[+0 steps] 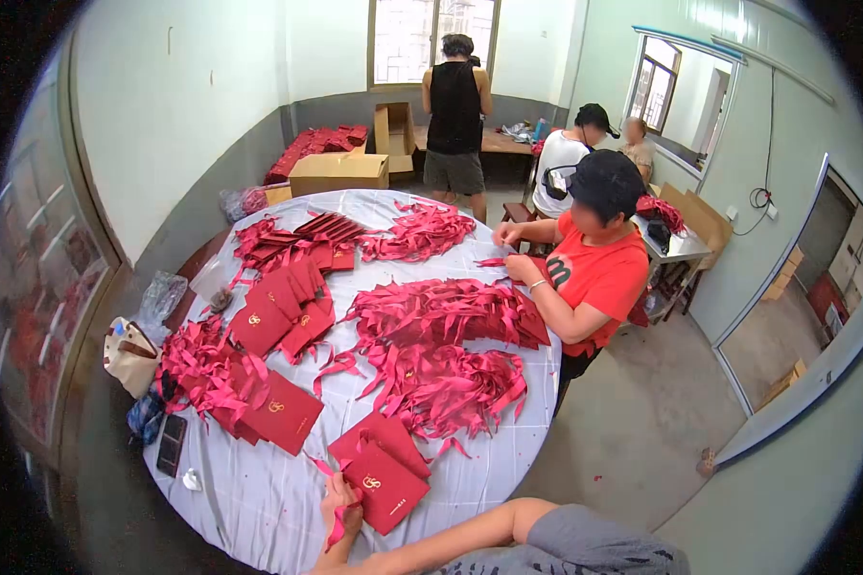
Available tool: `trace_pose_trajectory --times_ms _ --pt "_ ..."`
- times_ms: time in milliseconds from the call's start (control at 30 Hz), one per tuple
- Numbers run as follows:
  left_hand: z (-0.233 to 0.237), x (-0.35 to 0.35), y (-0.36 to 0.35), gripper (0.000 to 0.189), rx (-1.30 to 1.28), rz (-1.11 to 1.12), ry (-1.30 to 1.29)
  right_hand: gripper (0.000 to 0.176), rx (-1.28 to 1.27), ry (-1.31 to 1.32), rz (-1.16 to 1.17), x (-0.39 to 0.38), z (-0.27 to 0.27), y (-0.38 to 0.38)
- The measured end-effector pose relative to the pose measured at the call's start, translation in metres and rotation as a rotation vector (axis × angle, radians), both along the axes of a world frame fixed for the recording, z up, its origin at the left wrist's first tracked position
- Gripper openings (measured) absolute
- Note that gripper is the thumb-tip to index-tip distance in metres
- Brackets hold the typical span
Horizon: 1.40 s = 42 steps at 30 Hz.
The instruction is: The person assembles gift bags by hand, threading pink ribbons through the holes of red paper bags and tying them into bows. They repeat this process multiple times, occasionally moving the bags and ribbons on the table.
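Gold lettering on the red packet is too small to read. Beside it, ribbon is pinched — by the left hand.

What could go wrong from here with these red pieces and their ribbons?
The pink ribbon trailing at the wearer's hand might twist or crease. The nearby ribbon pile is jumbled, so pulling a piece out could tangle several. The dark phone-like device lies close to the edge of the table and could be knocked off.
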<state>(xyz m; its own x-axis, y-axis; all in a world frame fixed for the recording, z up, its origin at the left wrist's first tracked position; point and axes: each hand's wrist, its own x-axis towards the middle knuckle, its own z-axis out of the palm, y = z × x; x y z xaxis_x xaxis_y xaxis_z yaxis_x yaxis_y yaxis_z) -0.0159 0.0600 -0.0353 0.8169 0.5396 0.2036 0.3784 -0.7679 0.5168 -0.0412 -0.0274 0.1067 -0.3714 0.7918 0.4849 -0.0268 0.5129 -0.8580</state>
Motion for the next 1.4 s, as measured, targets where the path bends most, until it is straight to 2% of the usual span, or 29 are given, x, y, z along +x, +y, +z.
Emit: trace_pose_trajectory --times_ms 100,200,267,300,333,367,400,433,467,500,567,600,633,700,733,800,833,867,933,967,1000,1067,1100,1133,1200,1300,1333,1400 --pt "-0.003 0.000 0.000 0.030 0.019 0.002 -0.029 0.019 0.060 -0.095 -0.098 0.003 0.001 -0.005" --pt "-0.001 0.003 -0.001 0.028 0.026 0.010 -0.017 0.020 0.041 -0.020 0.034 0.011 0.016 -0.008" --pt "-0.003 0.003 -0.002 0.030 0.027 0.024 -0.038 0.023 -0.116 -0.005 0.132 0.014 0.009 -0.009" --pt "-0.001 0.002 -0.003 0.027 0.022 0.046 -0.052 0.013 0.010 0.066 0.140 0.018 0.007 0.005" --pt "-0.004 0.002 -0.003 0.025 0.016 0.075 -0.057 0.011 -0.131 0.207 0.017 0.022 0.001 -0.011" --pt "-0.040 0.004 0.004 0.022 -0.025 0.108 -0.221 0.013 -0.115 0.135 -0.142 0.037 0.003 -0.017" --pt "-0.041 0.008 0.003 0.021 0.091 0.144 -0.279 0.014 -0.141 0.129 -0.313 0.050 -0.002 -0.023" --pt "-0.049 0.001 0.013 0.023 0.038 0.087 -0.235 0.014 -0.167 -0.043 -0.494 0.070 -0.010 -0.030" --pt "-0.040 -0.001 0.019 0.024 -0.127 0.005 -0.269 0.014 -0.079 -0.083 -0.715 0.083 -0.039 -0.035" --pt "0.007 -0.001 0.006 0.022 -0.194 -0.009 -0.364 0.016 -0.169 -0.112 -0.822 0.097 -0.045 -0.045" --pt "0.037 -0.002 0.002 0.019 -0.315 0.028 -0.282 0.017 -0.488 -0.209 -0.984 0.116 -0.051 -0.067" --pt "0.053 -0.003 -0.004 0.019 -0.345 0.025 -0.260 0.021 -0.526 -0.221 -0.984 0.121 -0.055 -0.075" --pt "0.067 -0.004 -0.008 0.019 -0.372 0.014 -0.246 0.025 -0.583 -0.119 -0.974 0.120 -0.058 -0.081" --pt "0.099 -0.004 -0.017 0.018 -0.084 -0.043 -0.218 0.038 -0.650 -0.009 -0.990 0.118 -0.054 -0.087" --pt "0.105 -0.004 -0.022 0.016 -0.078 -0.036 -0.217 0.038 -0.652 -0.004 -0.985 0.115 -0.049 -0.086" --pt "0.116 -0.003 -0.030 0.016 -0.044 -0.031 -0.242 0.044 -0.449 -0.082 -1.094 0.112 -0.043 -0.083" --pt "0.123 -0.003 -0.035 0.015 -0.072 -0.018 -0.208 0.051 -0.348 -0.225 -1.115 0.112 -0.042 -0.082" --pt "0.122 -0.001 -0.038 0.015 -0.072 -0.021 -0.208 0.051 -0.348 -0.224 -1.117 0.113 -0.041 -0.079" --pt "0.115 0.002 -0.044 0.016 -0.196 0.055 -0.294 0.055 -0.166 -0.433 -1.115 0.112 -0.039 -0.071" --pt "0.109 0.002 -0.045 0.016 -0.255 0.090 -0.287 0.058 -0.134 -0.418 -1.096 0.112 -0.043 -0.069" --pt "0.105 0.002 -0.045 0.016 -0.253 0.085 -0.292 0.058 -0.130 -0.421 -1.102 0.112 -0.047 -0.068" --pt "0.101 0.001 -0.047 0.018 -0.434 0.182 -0.309 0.057 -0.184 -0.404 -1.101 0.111 -0.053 -0.067" --pt "0.100 0.000 -0.047 0.018 -0.431 0.203 -0.333 0.054 -0.282 -0.301 -1.089 0.108 -0.054 -0.068" --pt "0.099 0.000 -0.047 0.018 -0.428 0.202 -0.336 0.054 -0.277 -0.302 -1.090 0.106 -0.057 -0.067" --pt "0.099 0.000 -0.048 0.018 -0.513 0.253 -0.358 0.046 -0.393 -0.034 -1.137 0.101 -0.061 -0.066" --pt "0.109 0.001 -0.055 0.017 -0.512 0.244 -0.318 0.037 -0.480 0.026 -1.136 0.100 -0.058 -0.065" --pt "0.110 0.000 -0.056 0.017 -0.511 0.244 -0.317 0.037 -0.480 0.028 -1.137 0.101 -0.058 -0.065" --pt "0.110 0.001 -0.058 0.016 -0.439 0.197 -0.377 0.031 -0.350 -0.177 -1.180 0.104 -0.060 -0.065"
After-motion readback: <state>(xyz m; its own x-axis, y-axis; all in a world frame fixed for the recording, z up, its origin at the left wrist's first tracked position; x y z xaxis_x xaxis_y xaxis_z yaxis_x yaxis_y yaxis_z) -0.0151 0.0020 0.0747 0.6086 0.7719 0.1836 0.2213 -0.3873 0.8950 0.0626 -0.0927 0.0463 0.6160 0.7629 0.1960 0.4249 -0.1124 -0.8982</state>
